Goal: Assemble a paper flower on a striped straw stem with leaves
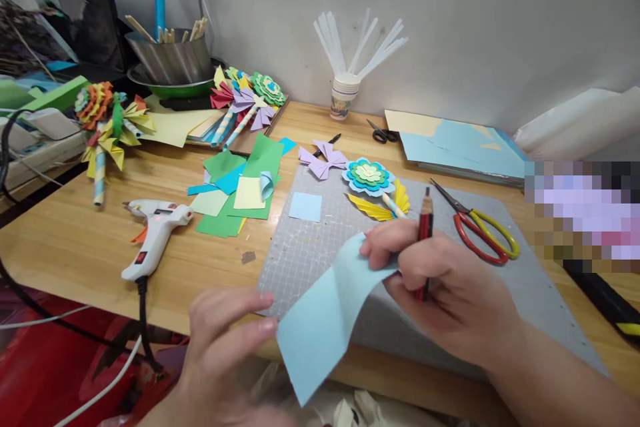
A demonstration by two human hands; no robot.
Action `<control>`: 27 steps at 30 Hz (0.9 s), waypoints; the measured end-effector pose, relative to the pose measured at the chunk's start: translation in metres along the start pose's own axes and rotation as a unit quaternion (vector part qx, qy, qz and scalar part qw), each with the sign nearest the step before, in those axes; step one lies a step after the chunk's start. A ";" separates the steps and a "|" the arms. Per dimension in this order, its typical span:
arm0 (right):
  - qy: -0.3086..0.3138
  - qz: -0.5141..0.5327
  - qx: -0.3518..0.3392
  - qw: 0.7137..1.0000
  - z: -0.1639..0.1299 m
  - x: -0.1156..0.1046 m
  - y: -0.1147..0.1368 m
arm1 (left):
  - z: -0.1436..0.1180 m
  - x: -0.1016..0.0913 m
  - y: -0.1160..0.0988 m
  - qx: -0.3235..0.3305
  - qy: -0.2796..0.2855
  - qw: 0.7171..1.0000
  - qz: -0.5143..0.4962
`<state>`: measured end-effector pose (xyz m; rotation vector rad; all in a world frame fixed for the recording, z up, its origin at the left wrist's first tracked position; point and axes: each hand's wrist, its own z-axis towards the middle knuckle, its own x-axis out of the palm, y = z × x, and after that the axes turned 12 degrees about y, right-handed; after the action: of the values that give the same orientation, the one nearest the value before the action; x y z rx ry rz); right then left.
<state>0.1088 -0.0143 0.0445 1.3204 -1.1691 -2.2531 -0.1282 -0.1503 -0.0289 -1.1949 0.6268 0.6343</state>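
Note:
My right hand (pixel 445 287) grips a sheet of light blue paper (pixel 325 320) between thumb and fingers, with a dark red pencil (pixel 425 240) tucked upright in the same hand, tip up. The paper has a crease across it and bends down toward my left. My left hand (pixel 225 340) is open, its fingertips right by the paper's left edge; whether they touch it I cannot tell. Under the paper lies a grey cutting mat (pixel 300 253). On it are a small light blue square (pixel 305 207), a layered paper flower (pixel 369 178) with yellow leaves, and red-and-yellow-handled scissors (pixel 483 235).
At left lies a white glue gun (pixel 159 233) with its cord off the table edge. Coloured paper pieces (pixel 250 207), a purple paper bow (pixel 324 159) and small black scissors (pixel 383 133) lie farther back. A paper cup (pixel 344 97) holds white strips. Paper sheets (pixel 460 147) are stacked back right.

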 end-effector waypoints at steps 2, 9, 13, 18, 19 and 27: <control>-0.008 0.002 -0.016 1.000 0.014 0.008 -0.010 | -0.002 0.000 0.003 0.097 -0.081 0.987 0.096; -0.157 -0.108 -0.027 0.981 0.027 0.041 -0.035 | 0.014 0.004 -0.001 0.091 -0.149 0.963 0.204; 0.064 -0.124 -0.068 0.988 0.017 0.054 -0.025 | 0.016 0.012 -0.005 0.060 -0.095 0.975 0.193; 0.274 -0.137 0.022 0.952 0.019 0.064 -0.017 | 0.010 0.019 -0.007 0.051 -0.070 0.976 0.200; 0.292 -0.138 0.037 0.946 0.020 0.064 -0.017 | 0.006 0.020 -0.005 0.051 -0.065 0.977 0.197; 0.342 -0.109 0.019 0.933 0.028 0.056 -0.026 | -0.032 0.028 0.021 0.065 -0.065 0.964 0.249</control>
<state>0.0594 -0.0163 -0.0016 2.0977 -0.8350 -1.6392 -0.1284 -0.1728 -0.0708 -0.8650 0.8527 1.0695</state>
